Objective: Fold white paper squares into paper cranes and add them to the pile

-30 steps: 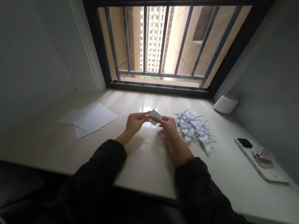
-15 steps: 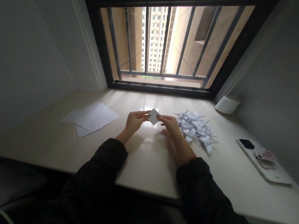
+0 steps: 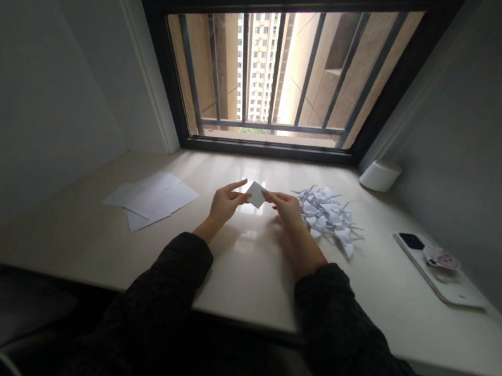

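Note:
A small white folded paper square [image 3: 256, 195], turned like a diamond, is held above the sill between my two hands. The fingers of my right hand [image 3: 287, 205] pinch its right corner. My left hand [image 3: 225, 202] is at the left corner, its thumb against the paper and its index finger lifted away; the fingers behind the thumb are partly hidden. Beside my right hand lies a heap of folded white paper cranes [image 3: 327, 214]. Several loose white paper sheets [image 3: 157, 198] overlap on the left.
The pale glossy sill [image 3: 244, 283] runs below a barred window [image 3: 274, 76]. To the right lies a white phone [image 3: 442, 271] with a pink-and-white grip on its back. A white rounded object [image 3: 381, 176] stands in the far right corner.
My left index finger has lifted off the paper square, while the thumb stays at its corner. My right hand keeps its pinch. The view has shifted very slightly.

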